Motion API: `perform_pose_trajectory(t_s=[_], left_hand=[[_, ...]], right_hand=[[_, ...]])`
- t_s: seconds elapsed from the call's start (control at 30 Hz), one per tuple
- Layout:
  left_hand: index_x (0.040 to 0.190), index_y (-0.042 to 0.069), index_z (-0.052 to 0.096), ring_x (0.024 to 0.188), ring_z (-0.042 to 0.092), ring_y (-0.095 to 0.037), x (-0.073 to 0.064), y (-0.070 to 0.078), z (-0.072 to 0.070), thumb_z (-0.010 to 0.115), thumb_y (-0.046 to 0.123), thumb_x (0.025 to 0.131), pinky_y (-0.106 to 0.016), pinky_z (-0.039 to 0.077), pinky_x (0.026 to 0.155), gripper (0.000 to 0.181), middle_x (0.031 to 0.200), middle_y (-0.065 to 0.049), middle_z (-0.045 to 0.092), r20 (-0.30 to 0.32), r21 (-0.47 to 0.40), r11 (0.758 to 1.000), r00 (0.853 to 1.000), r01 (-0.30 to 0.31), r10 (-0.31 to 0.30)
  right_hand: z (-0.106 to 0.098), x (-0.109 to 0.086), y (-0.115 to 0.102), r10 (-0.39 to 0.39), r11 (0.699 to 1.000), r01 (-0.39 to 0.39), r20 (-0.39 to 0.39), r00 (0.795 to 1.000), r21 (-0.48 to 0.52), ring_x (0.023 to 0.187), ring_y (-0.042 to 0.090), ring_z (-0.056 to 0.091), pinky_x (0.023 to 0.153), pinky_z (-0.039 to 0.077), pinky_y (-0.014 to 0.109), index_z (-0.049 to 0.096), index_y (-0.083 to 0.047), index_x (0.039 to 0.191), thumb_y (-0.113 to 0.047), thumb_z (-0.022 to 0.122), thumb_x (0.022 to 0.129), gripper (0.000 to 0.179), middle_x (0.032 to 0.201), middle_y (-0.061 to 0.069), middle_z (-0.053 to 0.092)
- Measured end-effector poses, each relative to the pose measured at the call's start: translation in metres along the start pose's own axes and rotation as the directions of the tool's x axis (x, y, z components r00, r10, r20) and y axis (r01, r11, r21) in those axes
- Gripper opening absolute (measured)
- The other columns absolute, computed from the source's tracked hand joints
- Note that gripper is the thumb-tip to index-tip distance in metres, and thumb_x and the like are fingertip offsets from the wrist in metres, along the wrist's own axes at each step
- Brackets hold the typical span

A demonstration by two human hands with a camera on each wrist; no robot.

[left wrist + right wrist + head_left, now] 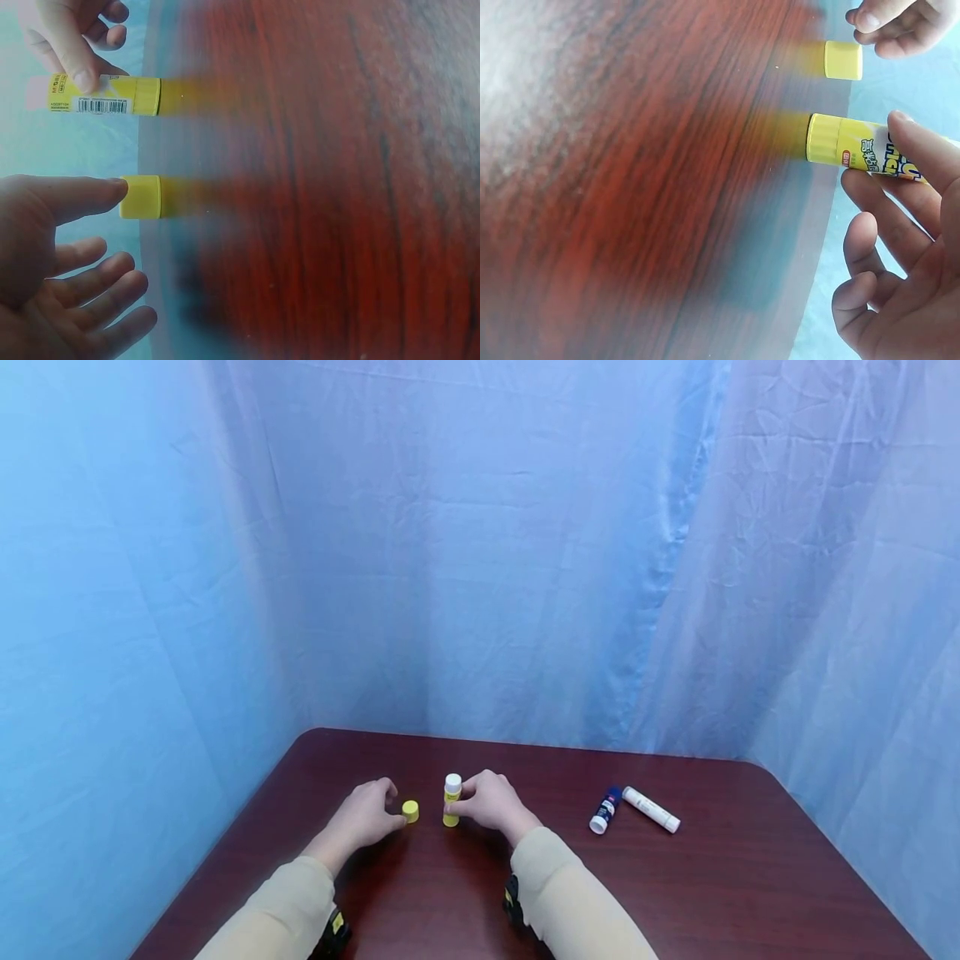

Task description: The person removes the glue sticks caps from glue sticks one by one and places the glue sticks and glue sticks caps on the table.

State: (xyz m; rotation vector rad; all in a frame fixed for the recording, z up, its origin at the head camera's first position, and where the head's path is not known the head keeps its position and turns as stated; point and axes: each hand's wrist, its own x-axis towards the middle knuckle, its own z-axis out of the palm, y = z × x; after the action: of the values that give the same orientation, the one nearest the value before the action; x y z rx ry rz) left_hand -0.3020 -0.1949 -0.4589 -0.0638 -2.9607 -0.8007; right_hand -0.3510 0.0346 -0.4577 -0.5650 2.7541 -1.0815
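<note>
A yellow glue stick [452, 795] with a white top end stands upright on the table. My right hand [493, 802] pinches it between thumb and fingers, and in the right wrist view its printed label [866, 148] shows beside the thumb. To the left of it a small yellow cap [410, 811] sits on the table. My left hand [366, 814] is beside the cap, fingers spread and loosely bent. In the left wrist view the left thumb tip reaches the top edge of the cap [141, 197], while the other fingers stay apart from it.
To the right on the dark red wooden table [720, 877] lie a blue glue stick [606, 810] with a white end and a white glue stick [651, 810]. Blue curtains [480, 560] hang behind and at both sides of the table.
</note>
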Motion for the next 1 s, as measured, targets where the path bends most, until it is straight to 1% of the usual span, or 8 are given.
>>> perform_pose_trajectory(t_s=[0.2, 0.4, 0.7, 0.8, 0.9, 1.0], left_hand=[[0.107, 0.003, 0.064, 0.086, 0.06, -0.024, 0.0002, 0.0007, 0.0011, 0.086, 0.019, 0.081, -0.047, 0.054, 0.086, 0.037, 0.099, -0.011, 0.066, 0.022, 0.002, 1.0, 1.0, 0.006, -0.006], [0.106, 0.004, 0.065, 0.084, 0.059, -0.023, 0.0012, 0.001, 0.0034, 0.086, 0.018, 0.081, -0.046, 0.054, 0.085, 0.035, 0.096, -0.009, 0.065, 0.039, 0.003, 1.0, 0.999, 0.015, -0.015], [0.101, 0.006, 0.064, 0.08, 0.057, -0.021, 0.0024, 0.0011, 0.0063, 0.087, 0.018, 0.081, -0.043, 0.054, 0.081, 0.033, 0.091, -0.005, 0.063, 0.059, 0.023, 1.0, 0.998, 0.013, -0.014], [0.102, 0.006, 0.064, 0.081, 0.057, -0.021, 0.0032, 0.0005, 0.0069, 0.086, 0.019, 0.081, -0.043, 0.054, 0.081, 0.033, 0.092, -0.006, 0.063, 0.066, 0.026, 1.0, 0.998, 0.012, -0.013], [0.102, 0.006, 0.064, 0.082, 0.057, -0.021, 0.0037, 0.0, 0.0063, 0.086, 0.019, 0.081, -0.044, 0.054, 0.082, 0.033, 0.093, -0.006, 0.064, 0.069, 0.026, 1.0, 0.998, 0.012, -0.014], [0.104, 0.005, 0.064, 0.083, 0.058, -0.021, 0.0034, -0.0014, 0.0048, 0.087, 0.019, 0.081, -0.045, 0.054, 0.083, 0.035, 0.094, -0.007, 0.065, 0.064, 0.013, 1.0, 0.998, 0.008, -0.009]], right_hand=[[0.0007, -0.0006, -0.0009, 0.018, 1.0, -0.018, 0.004, 1.0, 0.008, 0.079, 0.016, 0.057, 0.07, 0.049, 0.036, 0.082, -0.025, 0.091, -0.031, 0.084, 0.085, 0.009, 0.083, -0.012, 0.071], [0.0014, -0.0002, -0.0014, 0.037, 0.999, -0.037, 0.002, 0.999, -0.015, 0.084, 0.014, 0.059, 0.076, 0.05, 0.037, 0.082, -0.026, 0.096, -0.033, 0.084, 0.085, 0.014, 0.089, -0.011, 0.072], [0.001, -0.0013, -0.0026, 0.049, 0.999, -0.049, 0.002, 0.999, -0.012, 0.086, 0.014, 0.059, 0.078, 0.051, 0.039, 0.082, -0.025, 0.096, -0.033, 0.084, 0.085, 0.013, 0.088, -0.011, 0.072], [0.0005, -0.0023, -0.0032, 0.046, 0.999, -0.046, 0.003, 0.999, -0.014, 0.084, 0.014, 0.059, 0.077, 0.051, 0.038, 0.082, -0.026, 0.095, -0.032, 0.085, 0.085, 0.013, 0.088, -0.011, 0.072], [-0.0001, -0.0029, -0.0037, 0.038, 0.999, -0.038, 0.02, 0.999, -0.009, 0.083, 0.014, 0.059, 0.077, 0.051, 0.038, 0.08, -0.025, 0.093, -0.03, 0.085, 0.084, 0.012, 0.086, -0.011, 0.071], [-0.0015, -0.003, -0.0034, 0.027, 1.0, -0.027, 0.036, 0.999, -0.002, 0.083, 0.014, 0.061, 0.08, 0.052, 0.04, 0.079, -0.022, 0.097, -0.028, 0.087, 0.082, 0.018, 0.087, -0.01, 0.071]])
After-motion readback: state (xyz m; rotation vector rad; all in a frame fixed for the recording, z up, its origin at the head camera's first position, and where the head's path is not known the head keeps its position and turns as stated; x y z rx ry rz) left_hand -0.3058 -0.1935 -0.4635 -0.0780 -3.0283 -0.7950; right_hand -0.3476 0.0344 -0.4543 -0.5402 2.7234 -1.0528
